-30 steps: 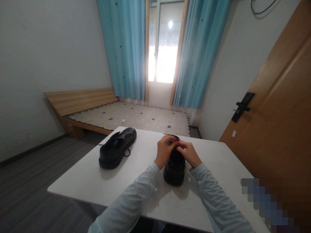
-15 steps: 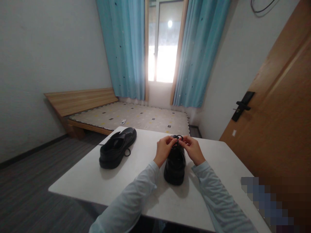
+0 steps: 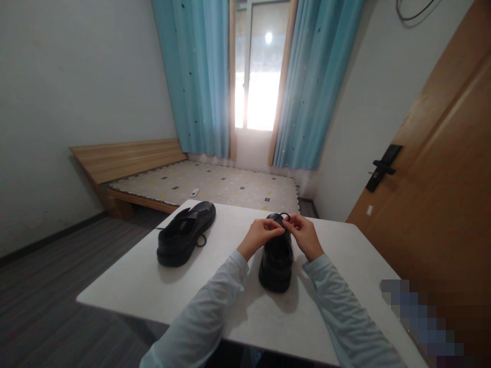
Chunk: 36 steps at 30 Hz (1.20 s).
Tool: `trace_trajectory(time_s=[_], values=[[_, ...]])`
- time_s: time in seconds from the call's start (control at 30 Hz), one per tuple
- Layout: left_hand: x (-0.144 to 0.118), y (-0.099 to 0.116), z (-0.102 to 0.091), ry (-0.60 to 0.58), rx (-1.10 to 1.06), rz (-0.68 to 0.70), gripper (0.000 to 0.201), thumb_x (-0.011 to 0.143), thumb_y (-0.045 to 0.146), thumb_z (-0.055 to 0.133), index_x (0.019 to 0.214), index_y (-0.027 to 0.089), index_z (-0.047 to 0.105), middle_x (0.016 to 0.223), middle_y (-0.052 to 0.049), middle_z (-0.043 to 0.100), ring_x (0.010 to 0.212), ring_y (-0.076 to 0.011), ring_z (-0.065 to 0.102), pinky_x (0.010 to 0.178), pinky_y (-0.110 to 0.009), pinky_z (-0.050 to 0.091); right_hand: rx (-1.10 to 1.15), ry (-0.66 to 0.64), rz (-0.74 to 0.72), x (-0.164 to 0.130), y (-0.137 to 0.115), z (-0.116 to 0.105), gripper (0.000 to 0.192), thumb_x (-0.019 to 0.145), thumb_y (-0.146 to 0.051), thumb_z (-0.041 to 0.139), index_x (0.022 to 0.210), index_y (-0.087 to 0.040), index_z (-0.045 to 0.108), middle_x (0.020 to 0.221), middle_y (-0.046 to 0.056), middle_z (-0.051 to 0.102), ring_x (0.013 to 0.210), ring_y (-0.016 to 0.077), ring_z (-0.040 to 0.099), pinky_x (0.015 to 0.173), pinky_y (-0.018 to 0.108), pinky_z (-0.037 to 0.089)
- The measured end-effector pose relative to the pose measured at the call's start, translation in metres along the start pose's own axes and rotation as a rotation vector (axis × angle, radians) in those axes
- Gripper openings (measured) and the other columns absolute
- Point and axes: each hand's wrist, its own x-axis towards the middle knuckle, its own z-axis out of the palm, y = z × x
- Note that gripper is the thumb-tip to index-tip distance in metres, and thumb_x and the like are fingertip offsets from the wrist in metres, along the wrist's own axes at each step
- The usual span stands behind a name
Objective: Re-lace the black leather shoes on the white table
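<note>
No text, label, brand, number or sign can be read anywhere in the head view. The 2 black shoes (image 3: 276, 258) on the white table (image 3: 153, 286) show no legible logo or size mark. The blue curtains (image 3: 199, 76) carry only small dots, and the mattress (image 3: 215, 184) only small coloured squares, neither forming letters. The small remote (image 3: 194, 192) lying on the mattress is too small to make out any marking. The door lock (image 3: 381, 167) on the wooden door (image 3: 441, 179) shows no readable digits, and the patch at lower right is blurred out.
</note>
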Motion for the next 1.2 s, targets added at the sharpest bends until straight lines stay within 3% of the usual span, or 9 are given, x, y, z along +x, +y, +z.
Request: trace_trajectory(time_s=[0.2, 0.67, 1.0, 1.2], values=[[0.001, 0.001, 0.001, 0.104, 0.112, 0.081, 0.030, 0.058, 0.034, 0.073, 0.079, 0.014, 0.067, 0.064, 0.001, 0.058, 0.060, -0.0098, 0.049, 0.057, -0.021, 0.037, 0.021, 0.000, 0.001, 0.000, -0.001, 0.000, 0.019, 0.069, -0.036, 0.066, 0.074, -0.018, 0.063, 0.068, 0.002, 0.065, 0.059, 0.0142, 0.054, 0.057, 0.027, 0.041], [-0.004, 0.009, 0.005, 0.139, 0.323, 0.184, 0.020, 0.074, 0.026, 0.059, 0.089, 0.017, 0.071, 0.081, -0.004, 0.063, 0.077, -0.0155, 0.057, 0.073, -0.027, 0.043, 0.073, -0.040, -0.009, 0.001, 0.002, 0.001, 0.020, 0.071, -0.037, 0.065, 0.078, -0.018, 0.066, 0.075, 0.004, 0.067, 0.064, 0.0155, 0.057, 0.062, 0.028, 0.045], [-0.003, 0.007, 0.003, 0.188, 0.394, 0.219, 0.011, 0.071, 0.027, 0.063, 0.076, 0.019, 0.068, 0.079, -0.003, 0.063, 0.078, -0.0159, 0.056, 0.072, -0.027, 0.041, 0.164, -0.007, 0.049, 0.001, -0.003, 0.001, 0.024, 0.068, -0.041, 0.068, 0.075, -0.018, 0.066, 0.072, 0.003, 0.066, 0.063, 0.0145, 0.057, 0.060, 0.027, 0.046], [-0.001, 0.008, -0.004, 0.152, 0.327, 0.184, 0.019, 0.064, 0.035, 0.070, 0.070, 0.018, 0.067, 0.075, -0.002, 0.066, 0.071, -0.0157, 0.056, 0.068, -0.027, 0.041, 0.283, 0.021, 0.203, 0.000, -0.003, -0.001, 0.029, 0.065, -0.044, 0.068, 0.072, -0.017, 0.063, 0.070, 0.003, 0.066, 0.057, 0.0121, 0.055, 0.057, 0.026, 0.046]])
